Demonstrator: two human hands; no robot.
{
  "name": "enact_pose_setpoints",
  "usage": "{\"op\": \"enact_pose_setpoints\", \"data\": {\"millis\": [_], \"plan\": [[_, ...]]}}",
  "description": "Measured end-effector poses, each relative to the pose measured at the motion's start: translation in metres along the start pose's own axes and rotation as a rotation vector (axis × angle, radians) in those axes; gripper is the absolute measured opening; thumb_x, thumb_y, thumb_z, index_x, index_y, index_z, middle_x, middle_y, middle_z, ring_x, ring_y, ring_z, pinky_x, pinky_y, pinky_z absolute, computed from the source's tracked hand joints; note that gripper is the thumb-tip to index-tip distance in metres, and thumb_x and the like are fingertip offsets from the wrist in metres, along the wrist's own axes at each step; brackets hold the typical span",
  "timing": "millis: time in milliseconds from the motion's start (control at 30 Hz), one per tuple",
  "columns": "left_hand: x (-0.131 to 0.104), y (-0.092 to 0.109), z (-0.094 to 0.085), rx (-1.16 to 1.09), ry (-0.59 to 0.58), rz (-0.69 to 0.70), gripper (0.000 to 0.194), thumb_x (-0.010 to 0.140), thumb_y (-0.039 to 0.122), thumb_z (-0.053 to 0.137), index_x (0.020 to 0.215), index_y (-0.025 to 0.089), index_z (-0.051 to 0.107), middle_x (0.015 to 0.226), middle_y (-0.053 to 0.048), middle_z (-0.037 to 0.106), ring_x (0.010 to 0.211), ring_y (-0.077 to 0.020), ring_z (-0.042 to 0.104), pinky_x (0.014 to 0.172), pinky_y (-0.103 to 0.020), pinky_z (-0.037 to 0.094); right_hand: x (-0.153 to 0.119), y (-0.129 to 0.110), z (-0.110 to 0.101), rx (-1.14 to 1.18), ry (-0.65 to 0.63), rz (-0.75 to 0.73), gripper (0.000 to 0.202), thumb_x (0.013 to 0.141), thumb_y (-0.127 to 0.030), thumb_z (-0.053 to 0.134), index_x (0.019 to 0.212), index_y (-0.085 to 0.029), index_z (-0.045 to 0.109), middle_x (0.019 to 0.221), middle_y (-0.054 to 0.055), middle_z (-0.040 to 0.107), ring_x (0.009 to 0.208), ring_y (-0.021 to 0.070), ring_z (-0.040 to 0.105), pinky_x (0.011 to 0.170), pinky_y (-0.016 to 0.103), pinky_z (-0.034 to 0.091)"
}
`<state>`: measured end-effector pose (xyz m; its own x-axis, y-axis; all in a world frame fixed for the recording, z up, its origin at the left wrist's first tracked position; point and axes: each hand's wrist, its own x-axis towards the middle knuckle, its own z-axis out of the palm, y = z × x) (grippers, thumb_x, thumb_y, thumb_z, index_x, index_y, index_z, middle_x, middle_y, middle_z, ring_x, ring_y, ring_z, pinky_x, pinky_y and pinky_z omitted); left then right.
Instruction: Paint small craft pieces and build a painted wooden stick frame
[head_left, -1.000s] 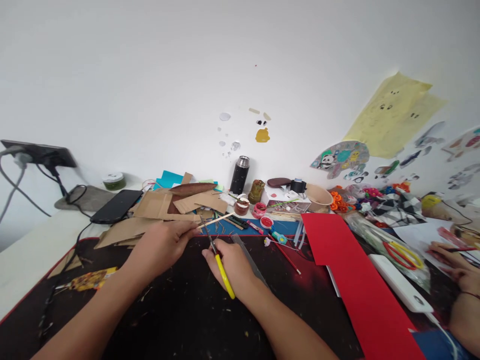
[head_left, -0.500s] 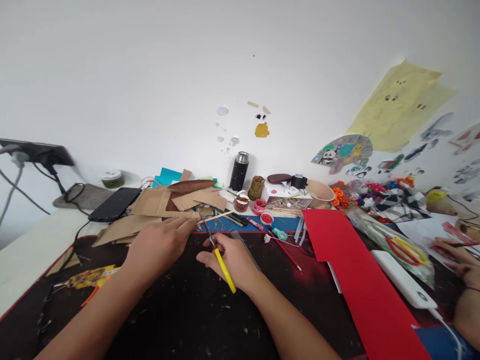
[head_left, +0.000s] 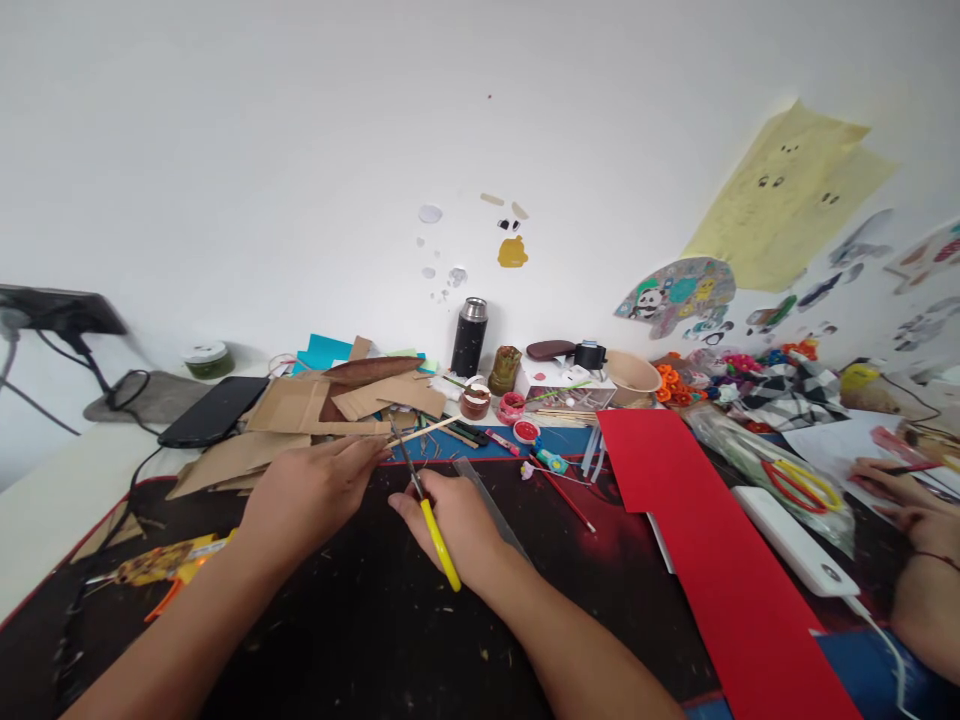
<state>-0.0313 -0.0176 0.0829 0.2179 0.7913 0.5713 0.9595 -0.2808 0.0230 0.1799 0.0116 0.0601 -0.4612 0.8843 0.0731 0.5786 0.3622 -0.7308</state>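
Observation:
In the head view, my left hand [head_left: 319, 492] has its fingers pressed together around a thin pale wooden stick [head_left: 431, 430], which points out to the right. My right hand [head_left: 457, 520] grips yellow-handled scissors [head_left: 439, 545]. Their metal blades reach up to the stick just beside my left fingertips. Part of the other handle is hidden by my right hand. Brown cardboard pieces [head_left: 289, 408] lie just behind my left hand.
A glue gun [head_left: 161, 565] lies at the left, near a black phone [head_left: 214, 411]. Behind stand a black bottle [head_left: 470, 338] and small jars. Red card [head_left: 697, 540] and a white power strip [head_left: 795, 540] lie right. Another person's hand [head_left: 892, 485] holds a pen at far right.
The whole view has shifted slightly, so most things appear a little further left. Both hands keep their holds on the stick and the scissors.

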Motion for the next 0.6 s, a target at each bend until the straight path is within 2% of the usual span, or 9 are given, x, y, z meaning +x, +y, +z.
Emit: {"op": "enact_pose_setpoints", "data": {"millis": [133,267,433,500,600], "plan": [[0.002,0.002,-0.002,-0.092,-0.024,-0.088,0.037,0.106,0.037,0.05,0.112,0.027,0.086,0.101,-0.008,0.089,0.079,-0.0304,0.084,0.066,-0.035,0.059,-0.001,-0.005,-0.002,-0.042,-0.014,0.007,0.013,0.1,-0.034,0.076,0.093,-0.022,0.076,0.088,0.005,0.084,0.078,0.0216,0.078,0.069,0.027,0.047],[0.007,0.003,-0.009,-0.337,-0.052,-0.182,0.04,0.105,0.046,0.052,0.108,0.026,0.087,0.099,-0.008,0.089,0.082,-0.0295,0.084,0.07,-0.033,0.06,-0.001,-0.004,0.0,-0.098,-0.005,-0.009,0.01,0.101,-0.03,0.074,0.094,-0.023,0.076,0.09,0.005,0.085,0.08,0.0213,0.08,0.069,0.027,0.047],[0.013,0.004,-0.018,-0.55,-0.118,-0.218,0.041,0.104,0.049,0.053,0.106,0.026,0.087,0.093,-0.004,0.089,0.076,-0.026,0.083,0.068,-0.029,0.059,0.0,0.003,0.006,-0.117,0.02,-0.045,0.011,0.102,-0.031,0.072,0.095,-0.023,0.076,0.089,0.004,0.084,0.081,0.0218,0.081,0.071,0.027,0.048],[0.012,0.004,-0.017,-0.526,-0.118,-0.211,0.041,0.104,0.049,0.053,0.106,0.026,0.087,0.096,-0.005,0.089,0.08,-0.0262,0.083,0.069,-0.029,0.059,0.001,0.002,0.005,-0.103,0.012,-0.034,0.01,0.101,-0.031,0.074,0.095,-0.024,0.076,0.09,0.004,0.085,0.083,0.0224,0.081,0.073,0.027,0.049],[0.01,0.005,-0.009,-0.331,-0.083,-0.197,0.04,0.105,0.045,0.051,0.107,0.025,0.085,0.106,-0.008,0.089,0.087,-0.0282,0.084,0.073,-0.031,0.059,0.001,-0.002,0.0,-0.065,0.001,-0.01,0.01,0.1,-0.031,0.076,0.095,-0.023,0.075,0.092,0.005,0.085,0.085,0.0233,0.081,0.076,0.028,0.05]]}}
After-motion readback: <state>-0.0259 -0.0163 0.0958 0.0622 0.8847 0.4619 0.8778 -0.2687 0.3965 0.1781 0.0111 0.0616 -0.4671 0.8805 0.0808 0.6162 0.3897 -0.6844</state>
